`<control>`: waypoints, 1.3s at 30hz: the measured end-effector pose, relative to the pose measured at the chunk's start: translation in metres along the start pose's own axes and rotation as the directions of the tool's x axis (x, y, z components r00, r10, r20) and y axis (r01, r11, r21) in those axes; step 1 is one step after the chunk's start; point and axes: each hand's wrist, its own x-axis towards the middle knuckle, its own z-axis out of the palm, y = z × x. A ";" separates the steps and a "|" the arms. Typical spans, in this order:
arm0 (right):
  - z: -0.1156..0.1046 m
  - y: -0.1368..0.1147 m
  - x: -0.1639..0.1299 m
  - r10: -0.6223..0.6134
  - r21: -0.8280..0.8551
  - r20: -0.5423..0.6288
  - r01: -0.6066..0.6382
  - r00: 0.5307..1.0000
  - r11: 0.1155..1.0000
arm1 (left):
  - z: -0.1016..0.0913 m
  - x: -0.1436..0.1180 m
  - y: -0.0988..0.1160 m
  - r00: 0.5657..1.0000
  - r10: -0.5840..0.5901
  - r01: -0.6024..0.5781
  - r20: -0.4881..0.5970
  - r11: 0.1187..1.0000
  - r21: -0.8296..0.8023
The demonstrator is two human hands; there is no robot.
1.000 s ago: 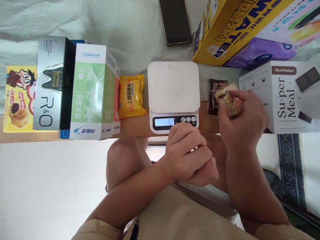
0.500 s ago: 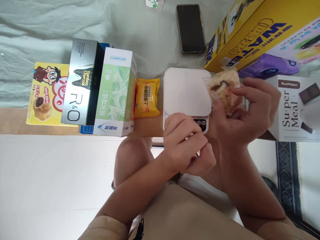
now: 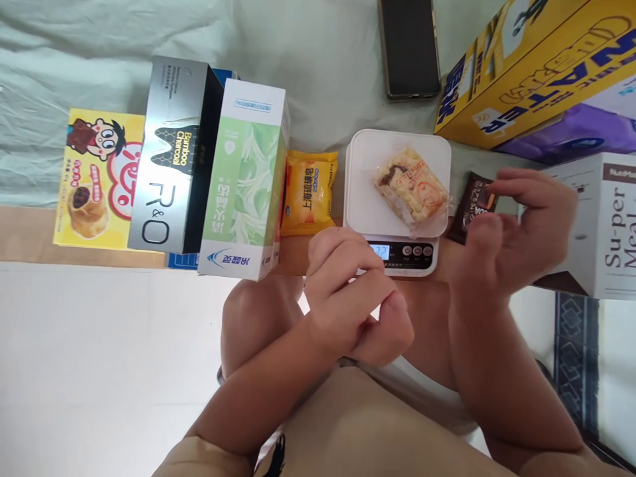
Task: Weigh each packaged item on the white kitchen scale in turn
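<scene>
A clear-wrapped pastry (image 3: pixel 411 185) with a dark filling and orange print lies on the white plate of a kitchen scale (image 3: pixel 358 149). The scale's small display is lit, partly covered by my left hand. My left hand (image 3: pixel 355 298) is curled closed in front of the scale; whatever is in its fingers, if anything, is hidden. To the right of the scale, my right hand (image 3: pixel 521 232) holds nothing, with thumb and fingers curved apart. Just behind its thumb lies a dark brown packet (image 3: pixel 470 205), partly covered by the hand.
Left of the scale are an orange soap packet (image 3: pixel 309 192), a green-white box (image 3: pixel 243 185), a silver-black box (image 3: pixel 166 159) and a yellow box (image 3: pixel 94 179). A phone (image 3: pixel 410 50) lies behind. On the right stand a yellow carton (image 3: pixel 541 66), purple pack (image 3: pixel 561 132) and white box (image 3: pixel 616 225).
The pastry has gone from my right hand onto the scale plate, and that hand has let go and drawn back right. The view has shifted slightly; the brown packet now shows.
</scene>
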 end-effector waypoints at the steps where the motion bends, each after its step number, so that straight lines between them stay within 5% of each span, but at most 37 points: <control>1: -0.002 0.005 -0.003 0.024 0.007 -0.004 -0.024 1.000 1.000 | 0.000 0.000 0.000 1.000 -0.011 0.011 -0.020 1.000 -0.011; 7: -0.005 0.010 -0.013 0.013 0.021 0.059 -0.014 0.998 1.000 | -0.003 -0.002 0.003 0.991 -0.123 0.127 0.055 0.989 -0.070; 10: -0.004 0.005 -0.011 -0.038 0.039 0.085 0.035 0.996 0.999 | -0.006 -0.005 0.006 0.984 -0.149 0.146 0.095 0.989 0.035; 17: -0.005 0.001 -0.011 -0.046 0.046 0.095 0.042 0.994 0.998 | 0.005 -0.010 -0.001 0.965 -0.255 0.250 -0.067 0.965 -0.076; 21: -0.004 0.001 -0.010 -0.067 0.011 0.107 0.066 0.992 0.998 | 0.004 -0.005 -0.005 0.982 -0.170 0.167 -0.079 0.985 -0.040; 28: -0.002 -0.008 -0.011 -0.033 -0.062 0.274 0.052 0.961 0.997 | -0.005 -0.007 0.001 0.974 -0.142 0.179 0.175 0.960 -0.217; 32: 0.000 -0.017 -0.014 0.071 -0.093 0.363 -0.040 0.929 0.995 | -0.001 -0.008 0.005 0.973 -0.147 0.187 0.181 0.956 -0.227; 39: 0.005 -0.019 -0.015 0.055 -0.094 0.345 -0.024 0.937 0.995 | 0.004 -0.011 0.009 0.986 -0.102 0.131 0.128 0.963 -0.236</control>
